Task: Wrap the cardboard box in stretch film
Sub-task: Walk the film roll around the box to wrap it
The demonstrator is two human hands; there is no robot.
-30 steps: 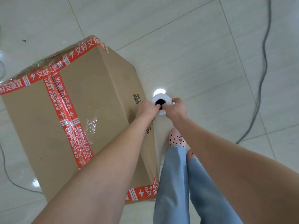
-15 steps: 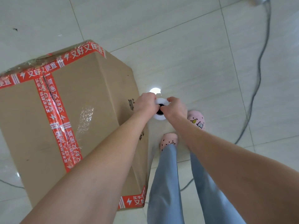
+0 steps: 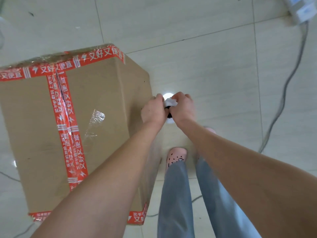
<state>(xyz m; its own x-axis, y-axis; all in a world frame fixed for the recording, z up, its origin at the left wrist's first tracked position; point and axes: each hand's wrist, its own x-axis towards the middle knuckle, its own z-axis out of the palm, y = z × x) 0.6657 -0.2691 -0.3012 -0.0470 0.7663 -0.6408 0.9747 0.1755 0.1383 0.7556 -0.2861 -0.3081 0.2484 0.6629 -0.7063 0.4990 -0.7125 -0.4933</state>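
A large cardboard box sealed with red printed tape stands on the tiled floor at left, a patch of clear film stuck on its top. Beside the box's right side I hold a white roll of stretch film upright, seen end-on with its dark core. My left hand grips the roll from the left and my right hand grips it from the right. Clear film runs faintly from the roll down along the box's right face.
My legs in blue jeans and pink slippers stand just right of the box. A grey cable runs down the right side from a power strip at the top right corner. Another thin cable lies at left.
My view has shifted, and the box now sits lower and further left in view. Both hands stay on the roll, which has moved a little forward along the box's right side. My feet have stepped.
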